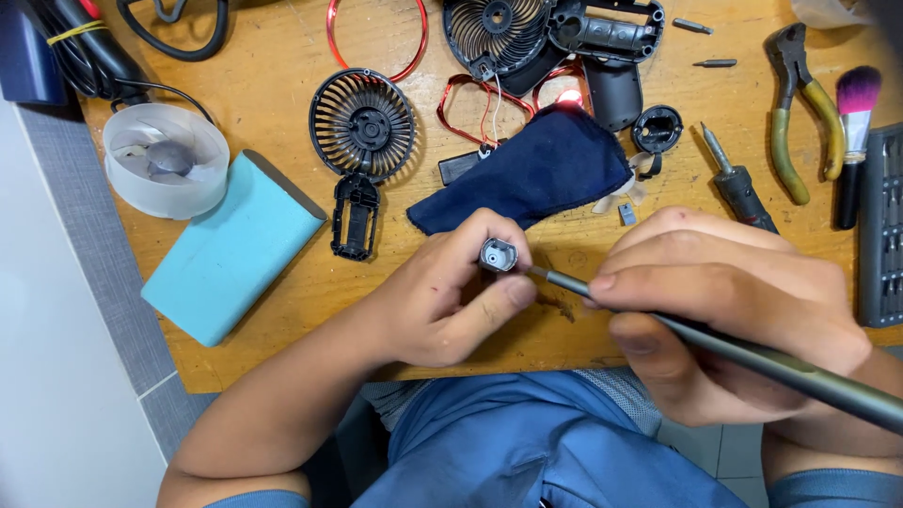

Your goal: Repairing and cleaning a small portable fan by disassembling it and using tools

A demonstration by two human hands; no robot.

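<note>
I am watching the left hand [450, 296] pinching a small silver motor [499, 254] between the thumb and the curled fingers, so the metal cylinder is sitting just at the fingertips, its open end turning up to the camera. The right hand [724, 306] is closing its fingers together around a long grey screwdriver [715, 343] — the thumb is pressing it from below, the other fingers are lying over it — and its thin tip is touching the side of the motor, right between the two hands. Just beyond the left fingertips a dark blue cloth [536, 174] is lying on the wooden table [282, 75]. Further from the left knuckles a black fan grille [362, 122] with its handle frame is resting, and beside it a light teal block [230, 249]. Beyond the right fingers a short black screwdriver [738, 183] and pliers [800, 113] with yellow-green handles are lying — well apart from the hand.
</note>
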